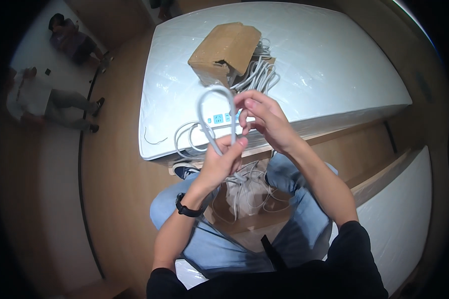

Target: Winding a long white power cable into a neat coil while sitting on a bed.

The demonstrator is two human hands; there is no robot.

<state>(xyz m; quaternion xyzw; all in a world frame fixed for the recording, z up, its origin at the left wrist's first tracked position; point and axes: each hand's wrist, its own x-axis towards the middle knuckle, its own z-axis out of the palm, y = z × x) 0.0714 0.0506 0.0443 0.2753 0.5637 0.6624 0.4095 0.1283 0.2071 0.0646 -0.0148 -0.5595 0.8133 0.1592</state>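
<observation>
My left hand [224, 159] is closed on a bent loop of grey cable [213, 89] that stands up from the fist. Beside the loop's right side is my right hand [260, 116], fingers curled and apart; whether a fingertip touches the cable cannot be told. Behind the loop, a white power strip [219, 127] with blue sockets lies on the edge of a plastic-wrapped mattress [321, 56], partly hidden by the right hand. A looped cable [177, 138] lies at its left. Farther back, bundled grey cables [263, 74] spill from a torn cardboard box [224, 48].
Between my legs, loose cables [235, 202] lie over an open cardboard box [262, 220]. A thin wire [146, 138] lies on the mattress's left corner. Another wrapped mattress [396, 209] is at the right. Two people [73, 41] [33, 97] are at the far left.
</observation>
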